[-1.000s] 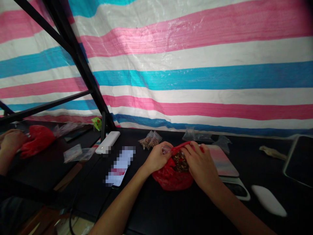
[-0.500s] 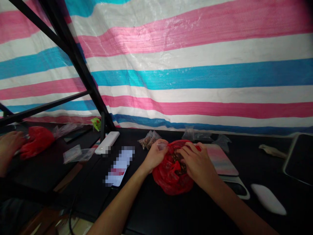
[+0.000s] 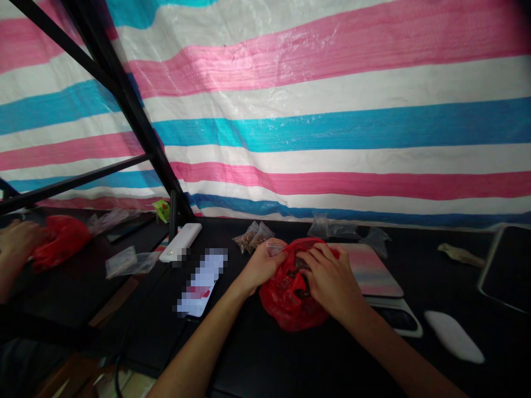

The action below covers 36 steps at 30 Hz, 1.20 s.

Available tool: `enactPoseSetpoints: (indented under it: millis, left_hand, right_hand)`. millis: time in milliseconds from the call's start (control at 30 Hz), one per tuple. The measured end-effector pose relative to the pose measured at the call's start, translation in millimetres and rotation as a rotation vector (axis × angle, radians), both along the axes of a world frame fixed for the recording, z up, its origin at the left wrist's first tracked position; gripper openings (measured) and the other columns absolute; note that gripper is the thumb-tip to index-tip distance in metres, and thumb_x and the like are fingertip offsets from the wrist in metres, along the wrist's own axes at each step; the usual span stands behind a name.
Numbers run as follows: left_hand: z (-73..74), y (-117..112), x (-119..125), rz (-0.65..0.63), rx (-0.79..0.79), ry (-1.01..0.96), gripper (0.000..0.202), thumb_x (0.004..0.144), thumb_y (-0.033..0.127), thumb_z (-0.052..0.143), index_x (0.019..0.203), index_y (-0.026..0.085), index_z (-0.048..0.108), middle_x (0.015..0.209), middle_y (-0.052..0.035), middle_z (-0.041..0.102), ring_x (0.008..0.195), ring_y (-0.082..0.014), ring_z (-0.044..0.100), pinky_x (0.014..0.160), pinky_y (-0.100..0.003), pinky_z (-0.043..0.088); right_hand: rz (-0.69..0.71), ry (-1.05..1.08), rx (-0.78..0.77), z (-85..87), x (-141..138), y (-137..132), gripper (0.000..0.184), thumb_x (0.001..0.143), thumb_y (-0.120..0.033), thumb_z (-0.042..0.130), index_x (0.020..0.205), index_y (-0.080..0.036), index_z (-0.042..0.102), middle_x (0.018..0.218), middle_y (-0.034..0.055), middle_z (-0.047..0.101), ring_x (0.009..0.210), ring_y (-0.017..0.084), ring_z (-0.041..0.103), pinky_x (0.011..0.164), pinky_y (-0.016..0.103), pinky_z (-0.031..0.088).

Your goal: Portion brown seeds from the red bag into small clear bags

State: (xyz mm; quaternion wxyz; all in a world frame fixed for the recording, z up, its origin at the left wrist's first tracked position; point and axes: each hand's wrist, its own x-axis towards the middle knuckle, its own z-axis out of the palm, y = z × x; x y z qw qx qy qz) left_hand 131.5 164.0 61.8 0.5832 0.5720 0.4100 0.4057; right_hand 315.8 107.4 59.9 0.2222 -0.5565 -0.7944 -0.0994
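While the left hand (image 3: 262, 266) grips a small clear bag (image 3: 275, 249) between thumb and fingers, the right hand (image 3: 332, 279) dips its curled fingers into the mouth of a crumpled red plastic bag (image 3: 292, 309). That bag sits on the black table (image 3: 265, 354) between the two hands, its open top gathered around the right hand's fingertips and its left edge against the left hand's thumb. Some dark brown bits (image 3: 302, 264) show inside, just under the right fingers; whether those fingers have closed on any of them, I cannot tell. Just beyond the left hand lie filled clear packets (image 3: 254, 237), and to its left are a phone (image 3: 202, 283) with a blurred screen and, farther off, a white slab-shaped device (image 3: 181, 243). Right beside the right hand, partly hidden by it and its forearm, is a scale (image 3: 376, 271) with a pinkish, shiny plate. A rounded white object (image 3: 454, 336) rests to the right of that forearm, while loose clear bags (image 3: 338, 229) lie beyond the right hand, near the striped sheet (image 3: 332, 132). Well to the left of the left hand, a co-worker's hand (image 3: 19, 243) is at another red bag (image 3: 62, 240).
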Motion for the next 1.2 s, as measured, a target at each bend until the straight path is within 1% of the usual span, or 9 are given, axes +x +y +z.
enactPoseSetpoints:
  millis: [67,233,333,433,633,733,900,1067,1200]
  left_hand:
    - [2.5,-1.1,0.0,0.011,-0.024,-0.029,0.020,0.081,0.021,0.072,0.099,0.015,0.068,0.088,-0.0017,0.069,0.081,-0.0149,0.063,0.080,-0.028,0.049]
    - [5.4,-2.6,-0.4,-0.042,-0.029,-0.064,0.028,0.078,0.022,0.077,0.104,0.016,0.067,0.091,-0.0019,0.070,0.084,-0.0159,0.064,0.083,-0.029,0.050]
    - [3.1,-1.2,-0.2,-0.026,-0.011,-0.047,0.033,0.076,0.023,0.080,0.106,0.016,0.067,0.092,-0.0016,0.070,0.085,-0.0162,0.065,0.083,-0.029,0.050]
    - [-2.3,0.7,0.4,-0.019,-0.058,-0.046,0.043,0.075,0.026,0.082,0.113,0.016,0.065,0.092,-0.0014,0.071,0.084,-0.0171,0.065,0.082,-0.030,0.051]
    - [-7.6,0.7,3.1,-0.144,0.041,0.070,0.018,0.083,0.030,0.073,0.086,0.012,0.072,0.082,-0.0038,0.071,0.075,-0.0165,0.062,0.073,-0.028,0.048]
    - [-8.5,0.4,5.3,-0.124,0.039,0.039,0.017,0.082,0.030,0.073,0.079,0.013,0.070,0.076,-0.0019,0.068,0.070,-0.0145,0.059,0.069,-0.026,0.046]
    - [-12.4,2.3,9.1,-0.041,-0.081,-0.060,0.022,0.081,0.035,0.073,0.087,0.015,0.068,0.077,-0.0004,0.067,0.070,-0.0143,0.061,0.070,-0.026,0.046]
    - [-13.5,5.0,9.7,-0.004,-0.097,-0.179,0.021,0.080,0.033,0.074,0.090,0.015,0.068,0.081,-0.0006,0.068,0.075,-0.0146,0.062,0.075,-0.027,0.047]
    - [-12.4,6.6,8.4,0.044,-0.116,-0.179,0.022,0.081,0.032,0.074,0.094,0.015,0.069,0.084,-0.0018,0.069,0.078,-0.0162,0.064,0.079,-0.029,0.049]
  right_hand:
    - [-0.010,0.004,-0.004,-2.6,1.3,0.7,0.029,0.090,-0.018,0.067,0.119,-0.021,0.071,0.113,0.0094,0.076,0.119,0.032,0.058,0.103,0.051,0.029]
    - [-0.031,0.106,-0.064,-4.5,2.0,2.8,0.027,0.089,-0.011,0.063,0.111,-0.025,0.070,0.112,0.0052,0.076,0.117,0.029,0.060,0.098,0.048,0.030]
    - [-0.065,0.154,-0.078,-2.7,0.6,3.0,0.027,0.088,-0.009,0.061,0.110,-0.024,0.068,0.113,0.0052,0.076,0.113,0.027,0.062,0.097,0.046,0.031]
    - [-0.102,0.087,-0.058,1.2,-1.2,1.0,0.020,0.087,-0.013,0.063,0.105,-0.021,0.068,0.109,0.0080,0.076,0.111,0.029,0.062,0.097,0.047,0.032]
    - [-0.156,-0.078,-0.019,6.0,-5.6,-4.0,0.019,0.083,-0.017,0.070,0.102,-0.018,0.073,0.106,0.0117,0.074,0.111,0.033,0.059,0.101,0.049,0.033]
    - [-0.159,-0.097,-0.015,4.5,-5.8,-4.0,0.019,0.089,-0.022,0.069,0.107,-0.018,0.073,0.109,0.0123,0.074,0.112,0.033,0.059,0.101,0.050,0.034]
    - [-0.150,-0.062,0.004,1.2,-4.0,-3.1,0.023,0.094,-0.028,0.069,0.113,-0.017,0.072,0.114,0.0123,0.075,0.115,0.033,0.059,0.102,0.050,0.034]
    - [-0.102,0.015,-0.012,-0.8,-2.7,-2.1,0.020,0.093,-0.021,0.067,0.112,-0.019,0.071,0.109,0.0101,0.077,0.113,0.033,0.059,0.099,0.050,0.033]
    - [-0.095,0.131,-0.053,-1.0,-2.3,-0.8,0.020,0.090,-0.016,0.066,0.109,-0.022,0.069,0.107,0.0073,0.077,0.112,0.031,0.061,0.098,0.049,0.032]
